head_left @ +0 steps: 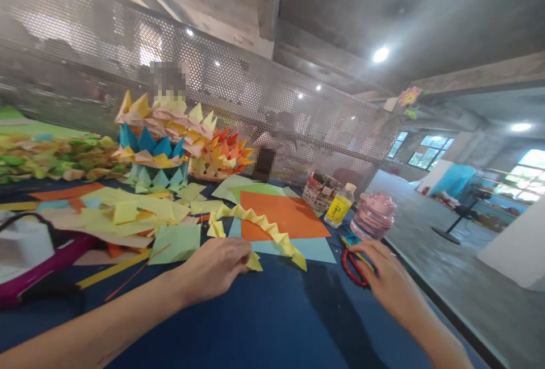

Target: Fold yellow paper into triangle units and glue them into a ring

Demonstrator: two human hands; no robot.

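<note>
My left hand (219, 267) is closed in a pinch on a small folded yellow paper piece (255, 263), whose pointed tip shows beyond the fingertips. Just behind it, a zigzag chain of folded yellow paper (266, 224) arches over an orange sheet (281, 213) and a light blue sheet (313, 248). Whether the held piece joins that chain is hidden by the hand. On the right, my right hand (385, 272) has its fingers curled on the red-handled scissors (351, 269) near the table edge. A thin yellow part shows beside the red loop.
Behind stand colourful folded-paper tiers (155, 142). Loose paper (136, 216) covers the left, beside a purple-handled tool (46, 269). A basket (321, 190), a yellow-labelled bottle (339, 207) and a pink-tinted clear container (372, 216) line the right. A perforated screen (238, 85) rises behind.
</note>
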